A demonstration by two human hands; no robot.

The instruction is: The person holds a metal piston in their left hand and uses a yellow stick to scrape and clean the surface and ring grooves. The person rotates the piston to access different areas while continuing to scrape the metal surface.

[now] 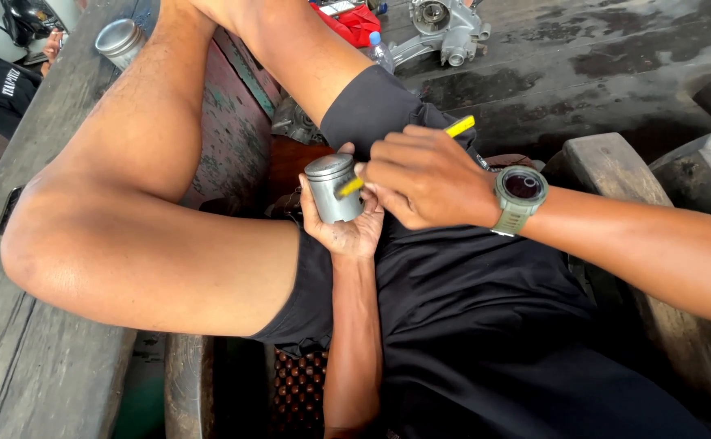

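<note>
A grimy, oil-stained workshop floor (583, 65) lies beyond a worn wooden bench (14, 341). The left hand (343, 232) cups a small grey metal piston (332, 189), fingers wrapped around its lower skirt, held over the lap. The right hand (428, 179), fingers clenched on a yellow-handled tool (355, 185), presses its tip against the piston's side. My judgement: the tip could skid off the smooth metal into the left palm, since the piston rests only in a bare grip

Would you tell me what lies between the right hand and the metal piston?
In the head view, a yellow tool bridges the right hand and the piston.
</note>
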